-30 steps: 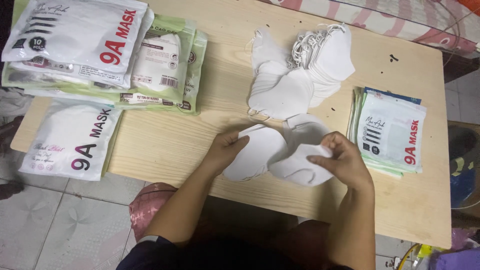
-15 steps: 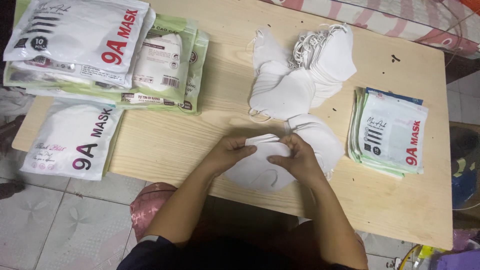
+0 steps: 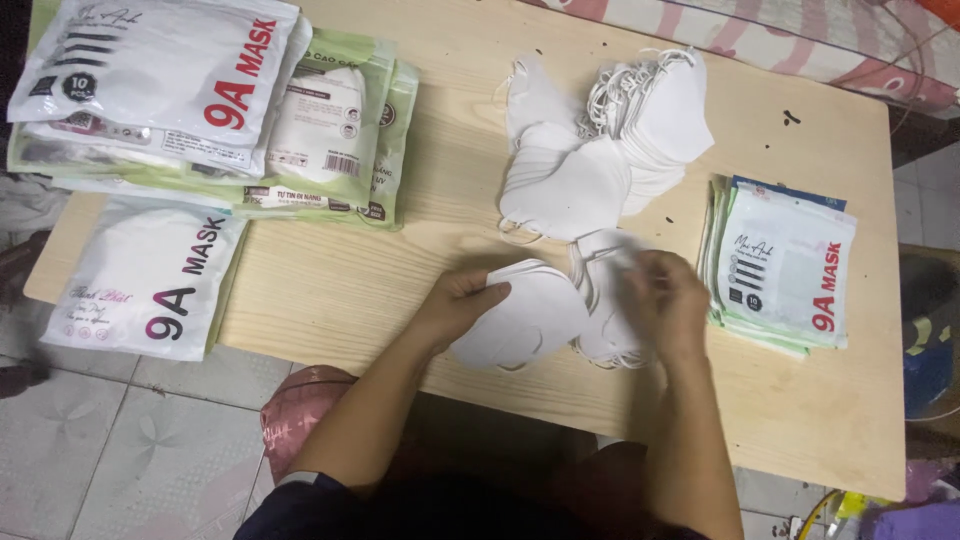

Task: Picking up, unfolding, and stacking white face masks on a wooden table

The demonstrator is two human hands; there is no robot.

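My left hand (image 3: 462,300) grips the edge of a small stack of folded white masks (image 3: 525,315) lying at the near edge of the wooden surface (image 3: 400,265), fingers closed on it. My right hand (image 3: 668,298) is blurred over the loose masks (image 3: 600,300) just beside it; can't tell if it's pinching one. Bigger mask pile (image 3: 600,150) sits behind, flat pouches (image 3: 785,265) to the right, filled packs (image 3: 190,110) far left.

Home packing spot: low wooden table (image 3: 330,290), tiled floor (image 3: 130,450), striped bedding (image 3: 800,40), mask packets (image 3: 160,70).
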